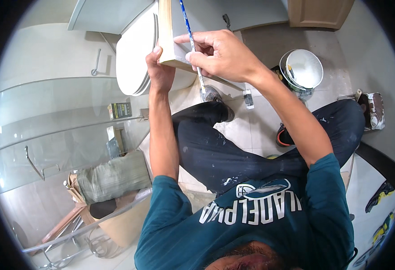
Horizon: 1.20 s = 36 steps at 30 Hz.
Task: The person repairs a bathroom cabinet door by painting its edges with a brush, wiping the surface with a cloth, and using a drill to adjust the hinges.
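Note:
My left hand (pixel 160 72) grips the lower corner of a pale wooden board (pixel 167 31) that stands upright at the top centre. My right hand (pixel 220 56) holds a thin blue rod (pixel 186 20) spattered with white paint, its index finger reaching onto the board's side near the corner. The rod's white-coated lower end hangs below my fingers, over my shoe. Just left of the board is a white toilet lid and seat (pixel 132 58).
A white bucket (pixel 307 67) stands at right, near a paint-smeared tray (pixel 376 110). A glass partition (pixel 35 117) runs along the left, with a wrapped bundle (pixel 114 177) and cardboard near it. A wooden cabinet (pixel 314 11) is at the top right. My bent legs fill the middle.

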Tool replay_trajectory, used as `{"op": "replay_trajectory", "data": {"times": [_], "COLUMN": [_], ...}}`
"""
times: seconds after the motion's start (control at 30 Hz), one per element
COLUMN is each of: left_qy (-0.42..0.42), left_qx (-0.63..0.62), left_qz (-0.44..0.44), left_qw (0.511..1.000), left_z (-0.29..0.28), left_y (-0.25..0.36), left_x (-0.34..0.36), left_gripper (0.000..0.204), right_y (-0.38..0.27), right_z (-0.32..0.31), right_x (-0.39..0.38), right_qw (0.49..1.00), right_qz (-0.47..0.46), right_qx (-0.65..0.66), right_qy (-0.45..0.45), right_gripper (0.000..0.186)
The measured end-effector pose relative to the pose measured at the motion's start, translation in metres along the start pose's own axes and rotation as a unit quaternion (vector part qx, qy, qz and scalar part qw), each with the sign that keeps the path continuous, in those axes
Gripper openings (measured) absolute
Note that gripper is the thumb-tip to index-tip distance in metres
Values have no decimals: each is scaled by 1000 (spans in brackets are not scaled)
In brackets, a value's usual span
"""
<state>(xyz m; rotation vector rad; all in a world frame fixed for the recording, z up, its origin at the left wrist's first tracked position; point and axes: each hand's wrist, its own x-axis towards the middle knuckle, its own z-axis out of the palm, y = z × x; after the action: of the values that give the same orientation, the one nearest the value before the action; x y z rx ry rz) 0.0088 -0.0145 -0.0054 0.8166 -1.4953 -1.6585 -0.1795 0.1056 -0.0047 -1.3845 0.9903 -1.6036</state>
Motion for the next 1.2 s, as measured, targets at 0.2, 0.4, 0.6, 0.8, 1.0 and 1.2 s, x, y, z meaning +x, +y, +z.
{"op": "replay_trajectory", "data": {"times": [0.2, 0.4, 0.6, 0.8, 1.0, 1.2], "left_qy": [25, 14, 21, 28, 21, 14], "left_qx": [8, 4, 15, 15, 16, 16], "left_qz": [9, 7, 0, -4, -7, -4], "left_qw": [1000, 1000, 1000, 999, 1000, 1000], "left_z": [9, 5, 12, 15, 17, 14], "left_y": [2, 3, 4, 8, 8, 7], "left_x": [-2, -3, -2, -6, -5, -6], "left_gripper": [60, 62, 62, 64, 64, 66], "right_y": [0, -10, -44, -59, -60, -69], "right_z": [-2, -22, -55, -48, -39, -32], "right_x": [-7, -5, 39, 70, 79, 79], "right_qw": [998, 999, 989, 943, 924, 933], "right_qz": [-25, 6, -91, -263, -289, -274], "right_qx": [-49, 26, -68, -206, -249, -233], "right_qy": [0, 33, 91, 13, -3, 9], "right_gripper": [35, 25, 20, 24, 21, 21]}}
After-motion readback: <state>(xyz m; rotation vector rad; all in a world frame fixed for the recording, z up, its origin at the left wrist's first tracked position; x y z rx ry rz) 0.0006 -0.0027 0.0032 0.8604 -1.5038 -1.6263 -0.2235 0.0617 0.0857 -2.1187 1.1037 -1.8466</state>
